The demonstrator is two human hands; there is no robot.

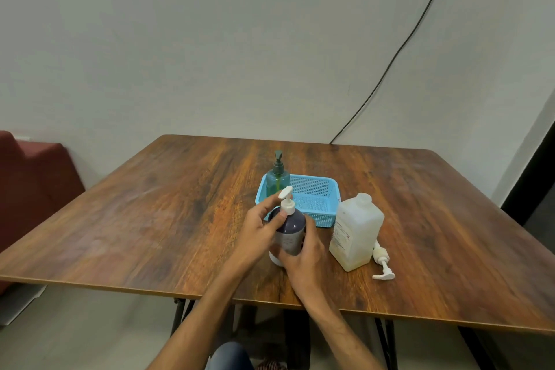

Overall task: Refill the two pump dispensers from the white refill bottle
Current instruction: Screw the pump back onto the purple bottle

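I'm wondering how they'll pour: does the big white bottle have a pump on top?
No, the white refill bottle has a bare neck, and a loose white pump lies on the table beside it.

Table [150, 219]: wood-grain top, smooth, low sheen, paler worn patches. Table legs [387, 342]: dark metal, matt. Dark purple dispenser [289, 228] I grip: smooth plastic, slight gloss; its pump [286, 204] is white plastic. Green dispenser [277, 182]: see-through tinted plastic, dark matt pump head. Basket [315, 189]: light blue plastic, perforated mesh walls, matt. Refill bottle [359, 225]: milky translucent plastic, dull, paper label [341, 237]. Loose pump [381, 261]: white plastic. Wall [210, 39]: matt paint. Seat [36, 177]: red cloth.
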